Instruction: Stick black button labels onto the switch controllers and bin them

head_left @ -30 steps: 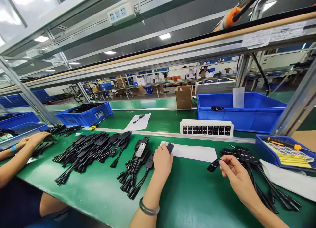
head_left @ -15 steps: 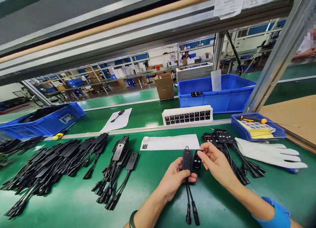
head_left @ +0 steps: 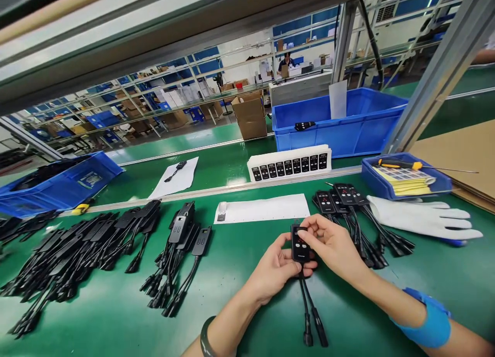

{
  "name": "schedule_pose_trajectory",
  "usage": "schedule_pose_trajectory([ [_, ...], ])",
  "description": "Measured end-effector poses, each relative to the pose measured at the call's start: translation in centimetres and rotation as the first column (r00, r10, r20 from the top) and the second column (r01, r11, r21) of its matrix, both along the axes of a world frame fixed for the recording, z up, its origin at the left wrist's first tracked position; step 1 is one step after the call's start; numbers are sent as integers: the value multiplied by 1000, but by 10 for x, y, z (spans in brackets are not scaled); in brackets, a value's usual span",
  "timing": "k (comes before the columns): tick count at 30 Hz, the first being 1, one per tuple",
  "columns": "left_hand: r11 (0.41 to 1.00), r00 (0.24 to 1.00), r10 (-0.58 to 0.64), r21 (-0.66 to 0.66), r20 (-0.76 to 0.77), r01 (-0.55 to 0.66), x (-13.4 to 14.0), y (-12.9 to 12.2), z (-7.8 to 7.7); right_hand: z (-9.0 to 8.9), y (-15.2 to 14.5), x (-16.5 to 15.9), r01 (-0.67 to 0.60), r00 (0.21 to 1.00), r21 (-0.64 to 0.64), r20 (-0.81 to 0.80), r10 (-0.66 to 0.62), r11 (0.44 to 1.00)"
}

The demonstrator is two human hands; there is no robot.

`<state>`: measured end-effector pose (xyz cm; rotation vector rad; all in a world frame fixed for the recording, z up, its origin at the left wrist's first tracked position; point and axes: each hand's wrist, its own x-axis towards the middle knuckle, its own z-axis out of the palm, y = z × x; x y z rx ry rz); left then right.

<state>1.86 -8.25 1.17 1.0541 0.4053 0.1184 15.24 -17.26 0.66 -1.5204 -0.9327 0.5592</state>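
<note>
Near the front middle of the bench, my left hand point(head_left: 276, 268) is closed round a small black controller box, whose two short cables point(head_left: 311, 313) hang down toward me. A black label point(head_left: 300, 249) with red and white marks lies over the box's front face. My right hand point(head_left: 334, 243) pinches the label's upper right edge between thumb and fingers. Whether the label is fully stuck down I cannot tell. Behind my hands lies a white backing strip point(head_left: 266, 208) with one label point(head_left: 221, 212) at its left end. To the right rest several labelled controllers point(head_left: 346, 194).
Unlabelled controllers point(head_left: 178, 230) lie in piles at left. A stack of label strips point(head_left: 290, 167) stands behind. Blue bins point(head_left: 336, 138) sit further back. At right are a small blue tray point(head_left: 406, 189) with a screwdriver and a white glove point(head_left: 421, 220). A metal post point(head_left: 436, 78) rises there.
The label in my right hand has moved left onto the front of the controller, covering its small display. My view has tilted slightly downward.
</note>
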Motion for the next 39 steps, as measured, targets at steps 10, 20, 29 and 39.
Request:
schedule_pose_trajectory([
  [10,1000,1000,-2,-12,6,2,1,-1,0,-2,0,0,18,1000,3,18,-18,1000],
  [20,1000,1000,-6,3,15,6,1,-1,3,0,1,0,13,992,38,-125,-8,999],
  [29,1000,998,-18,10,63,17,0,0,0,12,-3,-1,21,980,58,-201,-9,998],
  [39,1000,997,-6,-4,77,7,1,-1,2,6,-2,-1,-14,993,67,-120,22,998],
])
